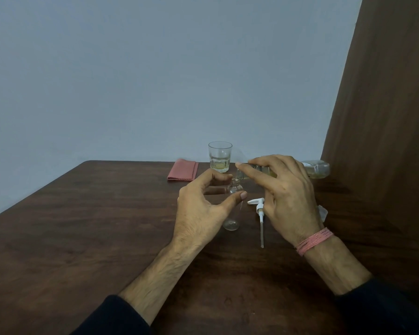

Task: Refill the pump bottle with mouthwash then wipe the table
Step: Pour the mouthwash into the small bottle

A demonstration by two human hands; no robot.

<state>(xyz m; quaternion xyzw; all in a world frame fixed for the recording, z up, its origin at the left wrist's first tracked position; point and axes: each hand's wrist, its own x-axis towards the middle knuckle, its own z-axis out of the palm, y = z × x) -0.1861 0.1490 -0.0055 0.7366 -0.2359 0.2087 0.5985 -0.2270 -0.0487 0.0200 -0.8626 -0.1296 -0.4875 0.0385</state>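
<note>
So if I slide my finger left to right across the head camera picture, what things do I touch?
Folded pink cloth → clear drinking glass → white plastic pump head → crumpled white wrapper.

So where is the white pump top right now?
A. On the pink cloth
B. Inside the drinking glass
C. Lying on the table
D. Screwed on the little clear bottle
C: the white pump top lies flat on the table, its tube pointing toward the person, between the clear pump bottle and the right hand.
</note>
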